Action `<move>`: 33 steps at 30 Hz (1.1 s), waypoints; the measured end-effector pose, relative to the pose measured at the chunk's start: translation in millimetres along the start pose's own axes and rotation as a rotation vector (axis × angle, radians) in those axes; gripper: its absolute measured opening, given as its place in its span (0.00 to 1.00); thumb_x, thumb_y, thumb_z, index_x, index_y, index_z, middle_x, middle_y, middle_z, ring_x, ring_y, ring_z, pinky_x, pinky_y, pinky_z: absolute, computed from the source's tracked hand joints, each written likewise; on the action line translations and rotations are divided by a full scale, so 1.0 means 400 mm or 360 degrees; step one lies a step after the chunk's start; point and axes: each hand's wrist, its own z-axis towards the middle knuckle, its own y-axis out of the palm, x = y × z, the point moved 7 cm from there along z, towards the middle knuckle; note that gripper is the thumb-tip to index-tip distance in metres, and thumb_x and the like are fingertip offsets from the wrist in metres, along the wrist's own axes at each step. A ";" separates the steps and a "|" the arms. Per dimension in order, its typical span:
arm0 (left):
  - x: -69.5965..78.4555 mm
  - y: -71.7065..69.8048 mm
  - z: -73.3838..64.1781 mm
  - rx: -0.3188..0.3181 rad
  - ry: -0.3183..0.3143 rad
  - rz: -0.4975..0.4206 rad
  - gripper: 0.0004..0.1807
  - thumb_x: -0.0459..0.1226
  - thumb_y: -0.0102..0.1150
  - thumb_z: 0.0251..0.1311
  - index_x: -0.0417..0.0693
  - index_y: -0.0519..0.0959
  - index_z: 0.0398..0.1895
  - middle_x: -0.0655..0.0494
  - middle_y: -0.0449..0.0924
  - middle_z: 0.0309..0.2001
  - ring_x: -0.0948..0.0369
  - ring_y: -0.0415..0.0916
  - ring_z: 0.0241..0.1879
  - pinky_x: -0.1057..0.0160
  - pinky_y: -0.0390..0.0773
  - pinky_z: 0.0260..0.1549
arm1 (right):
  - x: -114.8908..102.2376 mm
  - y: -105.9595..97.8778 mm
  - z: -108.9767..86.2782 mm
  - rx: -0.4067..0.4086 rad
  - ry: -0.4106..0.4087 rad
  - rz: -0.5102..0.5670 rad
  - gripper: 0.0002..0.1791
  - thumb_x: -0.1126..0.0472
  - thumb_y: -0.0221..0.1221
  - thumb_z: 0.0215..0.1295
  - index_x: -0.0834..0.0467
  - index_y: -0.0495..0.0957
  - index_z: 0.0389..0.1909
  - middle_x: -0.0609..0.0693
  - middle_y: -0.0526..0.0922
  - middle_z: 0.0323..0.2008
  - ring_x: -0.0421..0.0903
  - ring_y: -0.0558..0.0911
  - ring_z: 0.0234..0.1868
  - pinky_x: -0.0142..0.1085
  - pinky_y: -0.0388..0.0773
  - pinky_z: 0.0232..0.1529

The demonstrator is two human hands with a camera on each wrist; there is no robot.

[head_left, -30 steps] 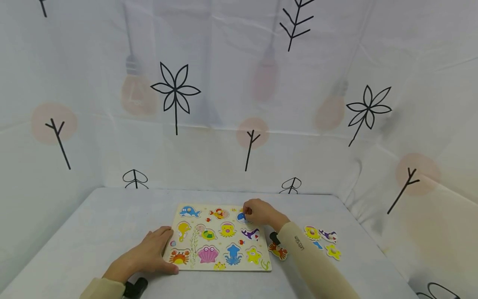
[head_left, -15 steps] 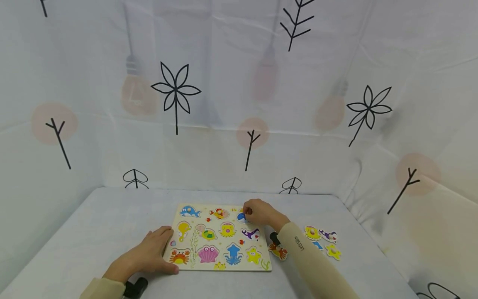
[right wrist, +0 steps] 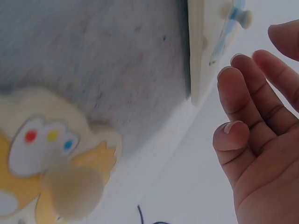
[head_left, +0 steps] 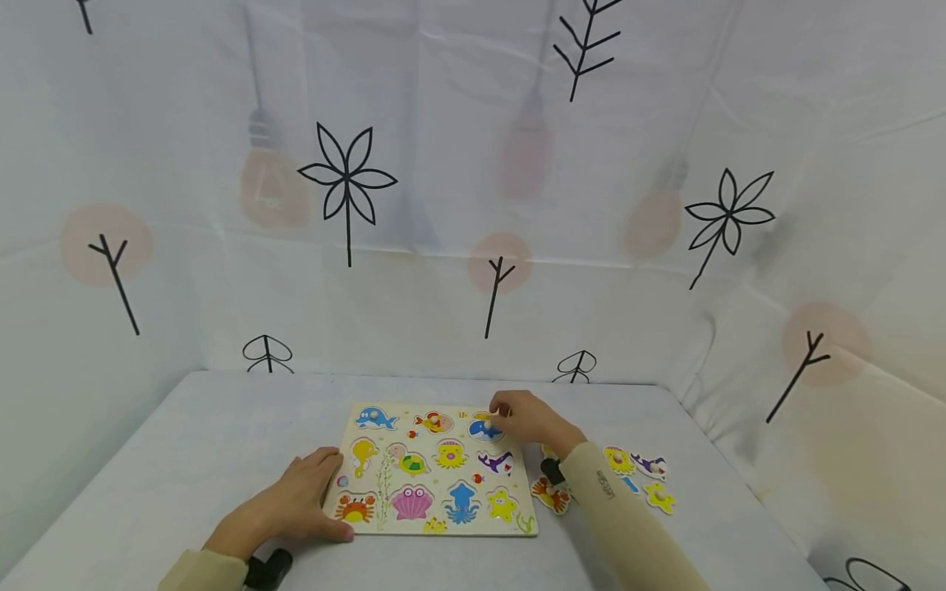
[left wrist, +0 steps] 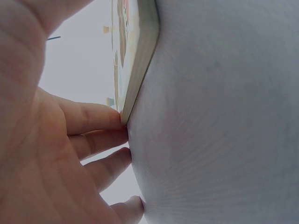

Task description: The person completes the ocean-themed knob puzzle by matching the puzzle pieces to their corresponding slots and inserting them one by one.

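A cream puzzle board with sea-animal shapes lies on the table. At its top right sits a blue whale piece; in the right wrist view a blue piece with a round knob shows at the board's edge. My right hand hovers just beside the whale, thumb apart from the fingers and nothing between them. My left hand rests against the board's left side, thumb near the front left corner. In the left wrist view, its straight fingertips touch the board's edge and the cloth.
Right of the board lie a crab piece and a yellow piece, partly covered by the right wrist in the head view. Farther right are a yellow octopus piece, a purple whale piece, a starfish piece and a partly hidden blue piece.
The right hand has let go of the blue whale piece and shifted slightly right, its fingers loosening. More of the whale shows. The left hand and the board stay as they were.
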 end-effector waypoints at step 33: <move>0.001 0.002 0.002 0.0013 0.0039 -0.0004 0.63 0.64 0.75 0.27 0.34 0.64 0.65 0.38 0.61 0.66 0.42 0.57 0.66 0.31 0.47 0.64 | 0.134 -0.046 -0.170 0.0120 0.0155 0.0006 0.08 0.54 0.63 0.61 0.50 0.78 0.40 0.44 0.75 0.29 0.43 0.73 0.32 0.34 0.77 0.32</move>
